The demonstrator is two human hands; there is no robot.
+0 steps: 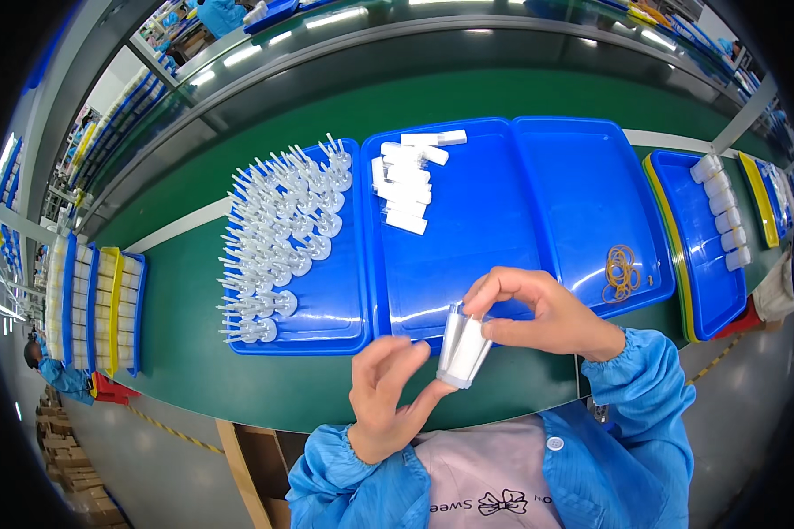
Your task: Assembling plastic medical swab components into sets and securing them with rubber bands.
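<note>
Between finger and thumb, my right hand (547, 313) grips the upper part of a clear plastic container (461, 353) with a white piece inside it. The container is tilted slightly over the table's front edge. My left hand (386, 392) is beside its lower end, thumb tip at the base and the other fingers curved but apart. Behind my hands, a blue tray (454, 264) bears a loose pile of white oblong pieces (406, 181). To its left, many translucent parts with thin stems (282, 234) stand in rows in another blue tray (331, 300).
A third blue tray (582, 189) at right holds tan rubber bands (621, 273). Further right, white cylinders (723, 212) line a tray on a stack (697, 264). Filled blue and yellow trays (106, 309) are stacked at far left. An opened cardboard box (256, 458) is below the table.
</note>
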